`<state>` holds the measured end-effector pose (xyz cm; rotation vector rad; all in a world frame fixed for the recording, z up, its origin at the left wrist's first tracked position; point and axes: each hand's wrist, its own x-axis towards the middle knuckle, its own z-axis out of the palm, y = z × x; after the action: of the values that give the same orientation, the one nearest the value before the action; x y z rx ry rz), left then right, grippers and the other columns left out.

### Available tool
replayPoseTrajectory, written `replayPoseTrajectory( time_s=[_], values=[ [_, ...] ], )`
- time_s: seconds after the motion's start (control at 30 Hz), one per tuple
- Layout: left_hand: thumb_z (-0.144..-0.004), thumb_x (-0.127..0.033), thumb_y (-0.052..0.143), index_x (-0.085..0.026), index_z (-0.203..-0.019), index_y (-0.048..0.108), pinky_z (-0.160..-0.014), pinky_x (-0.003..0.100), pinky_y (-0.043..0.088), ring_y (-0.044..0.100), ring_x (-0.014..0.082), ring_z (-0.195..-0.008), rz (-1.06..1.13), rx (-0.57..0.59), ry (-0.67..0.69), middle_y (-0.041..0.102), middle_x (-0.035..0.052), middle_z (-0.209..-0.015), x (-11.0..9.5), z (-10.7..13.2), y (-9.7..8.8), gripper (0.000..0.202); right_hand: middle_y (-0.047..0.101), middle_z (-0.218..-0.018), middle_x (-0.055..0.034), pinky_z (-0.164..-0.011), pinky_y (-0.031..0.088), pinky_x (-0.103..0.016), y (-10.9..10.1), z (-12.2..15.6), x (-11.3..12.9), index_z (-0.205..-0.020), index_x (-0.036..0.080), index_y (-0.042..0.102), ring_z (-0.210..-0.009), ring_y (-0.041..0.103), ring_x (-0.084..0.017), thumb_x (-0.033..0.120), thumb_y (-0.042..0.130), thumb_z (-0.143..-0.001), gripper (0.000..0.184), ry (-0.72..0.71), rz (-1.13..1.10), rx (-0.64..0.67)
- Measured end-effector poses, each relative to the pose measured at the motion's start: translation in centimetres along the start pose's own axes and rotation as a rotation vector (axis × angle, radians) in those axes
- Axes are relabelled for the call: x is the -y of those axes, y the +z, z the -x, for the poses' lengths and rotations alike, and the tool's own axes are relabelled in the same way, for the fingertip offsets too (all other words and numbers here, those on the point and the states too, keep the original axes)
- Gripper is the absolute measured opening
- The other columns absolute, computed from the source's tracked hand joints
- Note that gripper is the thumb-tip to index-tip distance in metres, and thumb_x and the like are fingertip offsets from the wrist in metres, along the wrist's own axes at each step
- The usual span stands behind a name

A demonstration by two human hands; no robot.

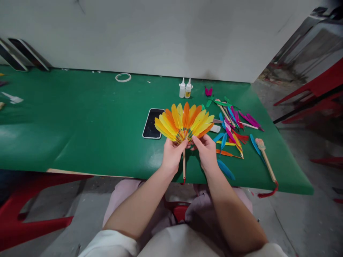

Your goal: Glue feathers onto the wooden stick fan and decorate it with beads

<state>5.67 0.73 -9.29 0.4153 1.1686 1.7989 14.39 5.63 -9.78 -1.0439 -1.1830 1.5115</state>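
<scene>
A feather fan [187,119] of yellow and orange feathers is spread above the table's near side, its wooden handle [184,165] pointing down toward me with a bit of red cord at the end. My left hand [171,155] grips the fan's base from the left, thumb on top. From the right, my right hand [206,151] pinches the same base, its thumb close to the left one. The fingers beneath the feathers are mostly hidden. Just behind the fan's left edge lies a phone [152,125] with a dark screen.
Loose coloured feathers [227,132] lie scattered on the green table [107,117] to the right. Two small glue bottles [185,89] stand toward the back wall. A wooden handle [266,159] with red tassel lies near the right edge. A tape ring [123,77] sits at the back.
</scene>
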Motion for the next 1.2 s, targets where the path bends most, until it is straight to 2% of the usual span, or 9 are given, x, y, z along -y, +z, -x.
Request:
replayPoseTrajectory(
  time_s=[0.53, 0.73, 0.9, 1.0, 1.1, 1.2],
  values=[
    [-0.064, -0.016, 0.071, -0.013, -0.09, 0.056, -0.063, 0.023, 0.05, 0.062, 0.0111, -0.068, -0.014, 0.014, 0.016, 0.066, 0.0018, -0.082, 0.0, 0.1, 0.1, 0.03, 0.062, -0.063, 0.0016, -0.045, 0.047, -0.02, 0.1, 0.2, 0.2, -0.077, 0.016, 0.06, -0.056, 0.058, -0.01, 0.04, 0.068, -0.066, 0.028, 0.033, -0.006, 0.038],
    [-0.064, -0.016, 0.071, -0.013, -0.089, 0.058, -0.064, 0.022, 0.049, 0.063, 0.0122, -0.073, -0.036, 0.025, 0.046, 0.067, 0.0025, -0.084, -0.3, 0.0, 0.0, 0.029, 0.062, -0.066, 0.0008, -0.045, 0.047, -0.02, 0.1, 0.2, 0.1, -0.081, 0.016, 0.06, -0.059, 0.058, -0.011, 0.044, 0.069, -0.064, 0.034, 0.079, 0.007, 0.101],
    [-0.063, -0.014, 0.071, -0.015, -0.093, 0.057, -0.076, 0.027, 0.049, 0.064, 0.0148, -0.081, -0.005, 0.017, 0.095, 0.067, 0.0031, -0.089, -0.9, -0.3, -0.3, 0.034, 0.061, -0.072, 0.0001, -0.043, 0.045, -0.019, 0.0, 0.2, 0.1, -0.085, 0.018, 0.059, -0.061, 0.056, -0.01, 0.049, 0.065, -0.066, 0.037, 0.078, 0.032, 0.203],
    [-0.063, -0.013, 0.071, -0.015, -0.096, 0.057, -0.078, 0.027, 0.05, 0.063, 0.0143, -0.084, 0.03, 0.002, 0.108, 0.066, 0.003, -0.093, -1.2, -0.4, -0.5, 0.037, 0.06, -0.068, 0.0003, -0.044, 0.045, -0.019, -0.2, 0.3, 0.0, -0.079, 0.017, 0.058, -0.061, 0.056, -0.011, 0.05, 0.063, -0.068, 0.035, 0.112, 0.107, 0.278],
    [-0.063, -0.014, 0.072, -0.015, -0.093, 0.059, -0.074, 0.025, 0.051, 0.064, 0.0129, -0.079, 0.041, 0.007, 0.111, 0.067, 0.0024, -0.088, -1.5, -0.4, -0.6, 0.032, 0.058, -0.062, 0.0008, -0.046, 0.044, -0.019, -0.4, 0.5, 0.0, -0.068, 0.016, 0.058, -0.06, 0.055, -0.011, 0.05, 0.06, -0.071, 0.034, 0.164, 0.199, 0.452],
    [-0.063, -0.017, 0.073, -0.016, -0.093, 0.057, -0.06, 0.021, 0.051, 0.064, 0.0123, -0.069, 0.029, 0.02, 0.064, 0.067, 0.0016, -0.083, -1.8, -0.3, -0.6, 0.034, 0.059, -0.065, 0.0002, -0.044, 0.041, -0.018, -0.4, 0.9, 0.3, -0.072, 0.015, 0.062, -0.056, 0.051, -0.008, 0.048, 0.057, -0.075, 0.033, 0.211, 0.212, 0.64]
  ],
)
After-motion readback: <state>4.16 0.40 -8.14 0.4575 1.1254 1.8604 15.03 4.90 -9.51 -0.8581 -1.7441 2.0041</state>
